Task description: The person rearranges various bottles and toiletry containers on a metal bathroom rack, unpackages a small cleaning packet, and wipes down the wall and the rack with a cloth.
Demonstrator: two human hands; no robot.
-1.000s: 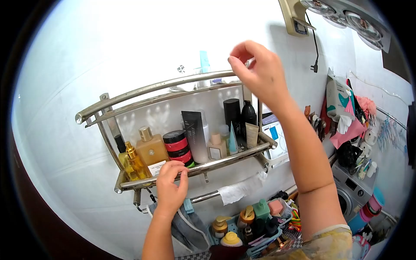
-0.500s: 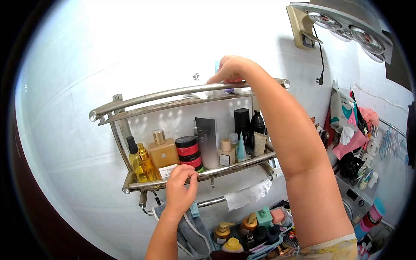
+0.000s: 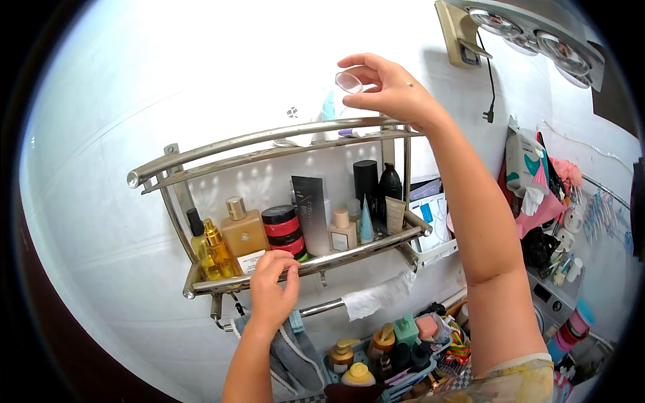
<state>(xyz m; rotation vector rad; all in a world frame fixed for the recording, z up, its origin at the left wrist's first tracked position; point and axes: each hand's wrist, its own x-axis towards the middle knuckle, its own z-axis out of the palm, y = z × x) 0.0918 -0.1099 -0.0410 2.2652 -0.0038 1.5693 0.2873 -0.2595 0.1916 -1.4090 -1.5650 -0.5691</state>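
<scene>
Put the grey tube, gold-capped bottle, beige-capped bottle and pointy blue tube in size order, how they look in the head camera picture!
Largest to smallest:
1. Grey tube and gold-capped bottle: too alike to rank
2. Beige-capped bottle
3. Pointy blue tube

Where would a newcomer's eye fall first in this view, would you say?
Probably on the raised right hand, holding a small, clear, round-rimmed object above the two-tier silver metal rack. Next might come the black-and-red round jars stacked on the lower shelf, and beside them the amber bottle with a gold cap, both near the left hand at the front rail.
</scene>
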